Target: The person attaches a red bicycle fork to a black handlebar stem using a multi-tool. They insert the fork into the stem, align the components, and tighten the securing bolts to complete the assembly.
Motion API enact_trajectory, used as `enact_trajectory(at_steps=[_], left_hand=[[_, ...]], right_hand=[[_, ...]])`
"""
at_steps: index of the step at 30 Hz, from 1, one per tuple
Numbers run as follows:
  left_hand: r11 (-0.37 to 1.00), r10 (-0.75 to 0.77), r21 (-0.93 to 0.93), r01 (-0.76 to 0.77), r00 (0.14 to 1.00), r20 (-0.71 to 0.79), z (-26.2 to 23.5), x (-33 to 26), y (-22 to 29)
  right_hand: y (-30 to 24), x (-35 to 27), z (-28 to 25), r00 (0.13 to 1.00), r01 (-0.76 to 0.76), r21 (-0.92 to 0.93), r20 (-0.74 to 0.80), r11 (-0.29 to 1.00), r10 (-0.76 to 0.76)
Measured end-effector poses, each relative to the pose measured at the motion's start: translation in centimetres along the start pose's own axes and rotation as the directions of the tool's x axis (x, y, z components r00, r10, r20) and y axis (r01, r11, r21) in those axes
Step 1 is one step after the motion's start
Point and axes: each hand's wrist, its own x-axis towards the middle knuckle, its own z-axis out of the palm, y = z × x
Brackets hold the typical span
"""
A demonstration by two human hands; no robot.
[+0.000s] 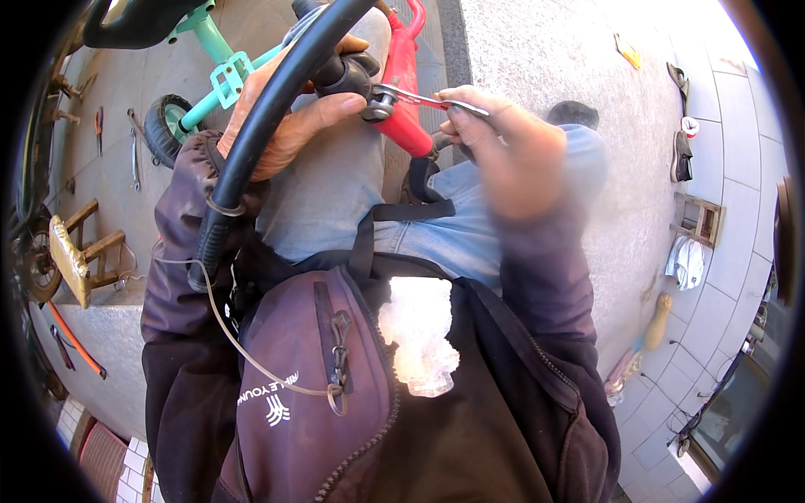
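A child's bike or scooter with a red frame tube (407,126) leans across my lap; a curved black handlebar (277,101) runs down toward my left sleeve. My left hand (289,126) is closed round the black stem collar (345,75), thumb along its near side, part of the palm hidden behind the handlebar. My right hand (507,138), blurred by motion, pinches a slim metal wrench (440,104). The wrench's far end meets a silver bolt (381,105) on the collar, beside my left thumb.
A teal frame (204,105) with a small black wheel (165,130) stands at left. Another wrench (134,159) and a screwdriver (99,132) lie on the floor there, near a wooden stool (71,260). A yellow-handled tool (627,52) lies at far right; shoes (682,157) line the tiles.
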Motion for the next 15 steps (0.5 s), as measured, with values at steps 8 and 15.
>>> enact_trajectory(at_steps=[8,15], left_hand=[[0.999,-0.026,-0.033,0.026,1.0,-0.005,-0.2,-0.4,-0.1],[0.998,-0.05,-0.034,0.05,0.999,-0.016,-0.3,-0.4,-0.3]], right_hand=[[-1.8,1.2,0.0,0.952,0.306,-0.299,0.068,0.904,-0.299],[-2.1,1.6,-0.1,0.942,0.336,-0.311,0.106,0.889,-0.319]])
